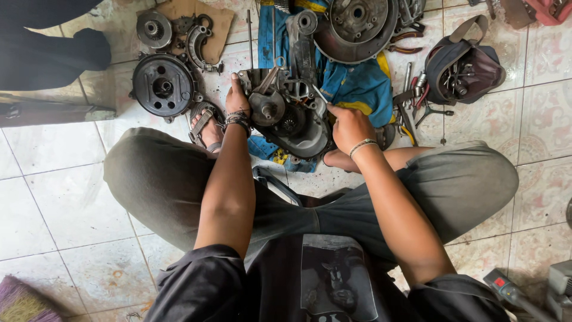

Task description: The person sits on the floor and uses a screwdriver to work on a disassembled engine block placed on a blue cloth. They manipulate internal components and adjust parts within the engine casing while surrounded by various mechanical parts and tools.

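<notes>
A greasy grey engine casing [290,113] lies on the tiled floor between my feet, on a blue cloth [357,86]. My left hand [236,96] rests on the casing's upper left corner, fingers pressed against the metal. My right hand [348,126] is closed around a thin metal tool [320,93] whose tip points at the casing's right side. Both wrists wear bracelets. I sit cross-legged in grey trousers, with a sandalled foot [207,127] just left of the casing.
A black round drum part [162,85] and smaller metal parts on cardboard [196,30] lie to the left. A large round hub [356,27] sits behind the casing. An open tool bag [463,65], pliers and wrenches [417,98] lie to the right.
</notes>
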